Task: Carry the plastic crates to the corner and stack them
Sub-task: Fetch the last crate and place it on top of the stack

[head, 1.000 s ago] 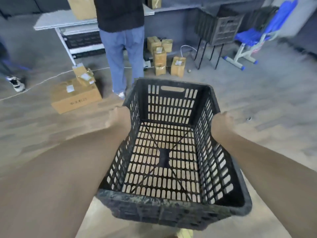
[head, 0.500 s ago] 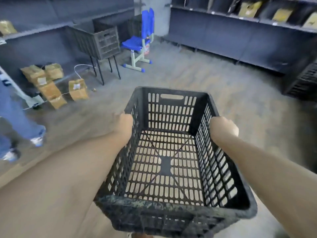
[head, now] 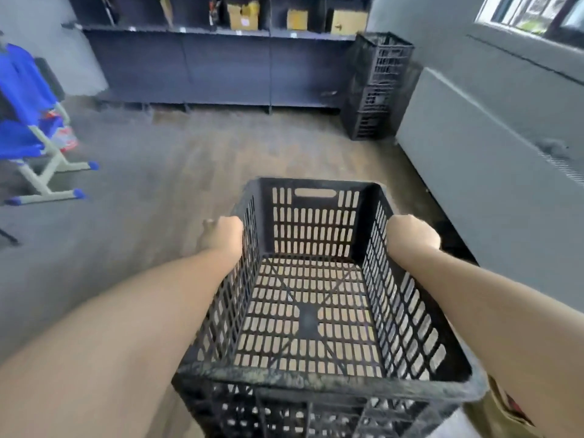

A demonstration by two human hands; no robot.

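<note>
I carry an empty black slotted plastic crate in front of me, above the floor. My left hand grips its left rim and my right hand grips its right rim; the fingers curl over the outer sides and are mostly hidden. Ahead at the far right, in the room's corner, stands a stack of three black crates between the shelving and the grey wall.
Dark shelving with cardboard boxes runs along the far wall. A blue chair stands at the left. A long grey wall panel lines the right side under a window. Wooden floor lies between me and the stack.
My view has swung to the right: the person, the boxes and the crate on a stand left the frame, and the corner stack came into view. Both hands kept their grip on the crate.
</note>
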